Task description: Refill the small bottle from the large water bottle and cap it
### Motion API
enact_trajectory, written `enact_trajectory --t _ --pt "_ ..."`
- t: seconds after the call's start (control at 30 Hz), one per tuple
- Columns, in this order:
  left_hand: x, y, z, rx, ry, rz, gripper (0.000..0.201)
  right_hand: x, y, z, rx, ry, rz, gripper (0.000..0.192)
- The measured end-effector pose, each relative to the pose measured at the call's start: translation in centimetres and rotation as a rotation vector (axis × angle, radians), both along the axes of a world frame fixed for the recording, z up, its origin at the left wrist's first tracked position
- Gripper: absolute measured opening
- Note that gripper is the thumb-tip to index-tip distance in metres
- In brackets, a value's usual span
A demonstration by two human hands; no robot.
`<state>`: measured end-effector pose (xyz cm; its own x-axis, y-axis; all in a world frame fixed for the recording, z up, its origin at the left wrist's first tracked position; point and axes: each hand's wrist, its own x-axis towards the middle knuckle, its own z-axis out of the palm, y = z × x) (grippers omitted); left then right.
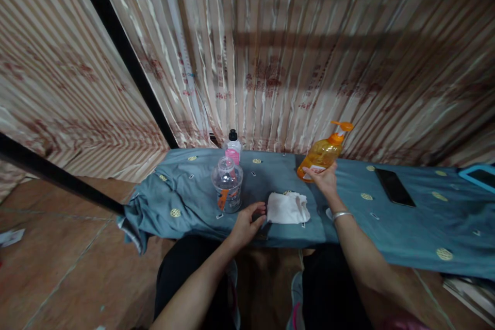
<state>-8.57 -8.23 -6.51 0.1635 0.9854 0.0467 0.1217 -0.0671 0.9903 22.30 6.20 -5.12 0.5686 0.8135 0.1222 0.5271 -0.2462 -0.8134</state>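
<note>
My right hand (325, 179) grips the base of an orange pump bottle (324, 153), which is tilted with its pump head up and to the right. A silver bangle sits on that wrist. My left hand (247, 223) rests at the near edge of a low surface covered by a blue-grey cloth (390, 227), fingers curled and touching the left edge of a folded white cloth (286, 208). A clear plastic jar (227, 184) with a domed lid stands just left of my left hand.
A small bottle (233, 146) with a black cap and pink label stands behind the jar. A black phone (395, 186) lies flat to the right; a blue-framed tablet (479, 175) is at the far right edge. Striped curtains hang behind. Tiled floor lies to the left.
</note>
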Motion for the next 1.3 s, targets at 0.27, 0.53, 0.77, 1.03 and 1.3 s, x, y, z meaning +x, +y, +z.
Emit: enact_trajectory --t 0.27,0.53,0.77,1.03,1.3 --pt "-2.6 -2.9 -1.4 -0.017 0.014 0.029 0.037 0.5 0.4 0.7 -0.077 -0.026 -0.058 0.045" --pt "-2.8 -5.5 -2.2 -0.067 -0.030 0.151 0.057 0.6 -1.2 1.3 -0.112 -0.050 0.058 0.046" --pt "-2.8 -7.3 -1.2 -0.038 -0.009 0.174 0.057 1.0 -3.3 2.0 -0.283 -0.155 0.186 0.048" --pt "-0.1 -5.8 0.5 0.050 0.174 -0.012 0.038 1.2 -6.5 3.1 -0.426 -0.380 0.393 0.040" --pt "2.7 1.1 -1.9 -0.010 0.315 -0.114 0.069 -4.1 -8.8 1.3 -0.488 -0.382 0.710 0.041"
